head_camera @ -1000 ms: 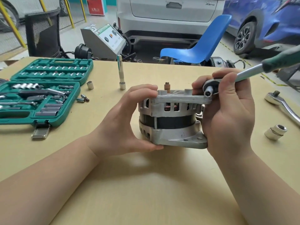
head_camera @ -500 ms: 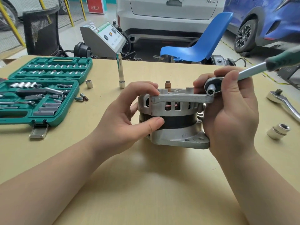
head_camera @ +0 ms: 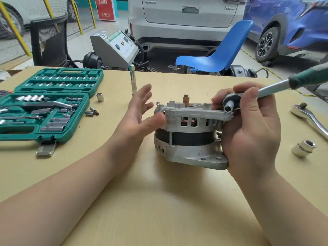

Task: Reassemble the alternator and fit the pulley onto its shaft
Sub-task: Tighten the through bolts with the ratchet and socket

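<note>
On a tan workbench [head_camera: 159, 210], centre frame: alternator [head_camera: 190, 134] upright, ribbed aluminium housing around a dark middle band, copper windings visible through the upper slots, brown-tipped shaft [head_camera: 186, 100] pointing up. At 3 o'clock of the housing, right hand [head_camera: 252, 132] curled round the head of a green-handled ratchet [head_camera: 230, 102], thumb across the top, palm against the casing; ratchet handle running off toward 2 o'clock. At 9 o'clock, left hand [head_camera: 140, 112] released, fingers spread and straight, thumb just beside the upper casing, contact impossible to judge. Far left at 9 o'clock: open green socket case [head_camera: 44, 107], loose sockets [head_camera: 92, 112] beside it. Standing at 11 o'clock: a chrome extension bar [head_camera: 133, 80]. At 3 o'clock of the bench: second chrome ratchet [head_camera: 308, 116] and a large socket [head_camera: 303, 148], well apart from the alternator.
</note>
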`<state>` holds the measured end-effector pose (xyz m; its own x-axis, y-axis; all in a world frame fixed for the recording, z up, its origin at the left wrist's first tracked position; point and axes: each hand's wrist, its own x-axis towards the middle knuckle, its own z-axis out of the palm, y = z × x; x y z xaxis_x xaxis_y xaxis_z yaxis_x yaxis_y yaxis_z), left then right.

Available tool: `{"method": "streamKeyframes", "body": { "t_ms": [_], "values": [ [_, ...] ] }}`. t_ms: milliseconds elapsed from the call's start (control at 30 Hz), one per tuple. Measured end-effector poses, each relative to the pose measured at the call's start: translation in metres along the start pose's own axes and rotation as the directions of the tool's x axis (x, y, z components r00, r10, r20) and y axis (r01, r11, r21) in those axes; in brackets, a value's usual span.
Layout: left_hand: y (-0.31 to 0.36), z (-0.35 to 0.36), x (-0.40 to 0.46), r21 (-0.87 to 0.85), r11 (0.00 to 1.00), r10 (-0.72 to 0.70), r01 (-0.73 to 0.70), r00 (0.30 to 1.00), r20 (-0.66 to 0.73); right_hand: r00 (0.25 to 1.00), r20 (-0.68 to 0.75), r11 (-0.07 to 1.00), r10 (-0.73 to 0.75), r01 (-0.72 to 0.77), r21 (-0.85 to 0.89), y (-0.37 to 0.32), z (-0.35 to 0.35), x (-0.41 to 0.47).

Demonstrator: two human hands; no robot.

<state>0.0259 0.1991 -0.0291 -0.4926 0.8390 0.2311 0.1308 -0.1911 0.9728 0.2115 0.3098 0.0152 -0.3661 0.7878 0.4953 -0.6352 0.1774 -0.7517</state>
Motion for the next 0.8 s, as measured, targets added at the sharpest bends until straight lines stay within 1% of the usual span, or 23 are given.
{"method": "streamKeyframes", "body": {
  "t_ms": [67, 133, 167, 200, 267, 333, 400, 467, 533, 633, 733, 800],
  "values": [
    [0.001, 0.005, 0.003, -0.095, 0.988, -0.121, 0.123, 0.992, 0.033, 1.0, -0.009, 1.0, -0.009, 0.009, 0.023, 0.0, -0.001, -0.003],
    [0.0, 0.012, 0.005, -0.259, 0.932, -0.228, 0.255, 0.965, 0.132, 1.0, -0.02, 0.999, -0.008, 0.009, 0.051, -0.001, -0.006, -0.006],
    [0.003, 0.016, 0.004, -0.282, 0.91, -0.263, 0.304, 0.949, 0.174, 1.0, -0.029, 0.998, 0.004, -0.002, 0.068, -0.002, -0.009, -0.007],
    [0.005, 0.021, 0.002, -0.264, 0.91, -0.276, 0.321, 0.942, 0.193, 0.999, -0.043, 0.996, 0.019, -0.015, 0.083, -0.004, -0.013, -0.008],
    [0.006, 0.03, 0.0, -0.26, 0.908, -0.289, 0.329, 0.94, 0.183, 0.995, -0.084, 0.995, 0.043, -0.035, 0.095, -0.005, -0.019, -0.008],
    [0.001, 0.037, -0.003, -0.292, 0.905, -0.286, 0.309, 0.951, 0.122, 0.991, -0.123, 0.995, 0.059, -0.048, 0.093, -0.005, -0.022, -0.006],
    [0.001, 0.043, -0.007, -0.293, 0.919, -0.254, 0.266, 0.964, 0.078, 0.989, -0.128, 0.993, 0.078, -0.065, 0.098, -0.005, -0.023, -0.002],
    [0.001, 0.046, -0.011, -0.294, 0.929, -0.22, 0.223, 0.974, 0.047, 0.993, -0.076, 0.991, 0.088, -0.08, 0.107, -0.005, -0.022, 0.001],
    [0.0, 0.046, -0.015, -0.306, 0.935, -0.185, 0.177, 0.983, 0.005, 0.997, 0.015, 0.991, 0.08, -0.081, 0.103, -0.005, -0.018, 0.004],
    [-0.002, 0.04, -0.018, -0.342, 0.935, -0.13, 0.089, 0.987, -0.098, 0.988, 0.123, 0.99, 0.089, -0.101, 0.097, -0.002, -0.008, 0.006],
    [-0.001, 0.031, -0.017, -0.311, 0.95, -0.048, -0.026, 0.972, -0.23, 0.983, 0.125, 0.985, 0.137, -0.148, 0.085, 0.005, 0.002, 0.006],
    [0.0, 0.026, -0.015, -0.283, 0.956, -0.011, -0.075, 0.957, -0.291, 0.981, 0.115, 0.983, 0.157, -0.167, 0.08, 0.009, 0.007, 0.008]
  ]
}}
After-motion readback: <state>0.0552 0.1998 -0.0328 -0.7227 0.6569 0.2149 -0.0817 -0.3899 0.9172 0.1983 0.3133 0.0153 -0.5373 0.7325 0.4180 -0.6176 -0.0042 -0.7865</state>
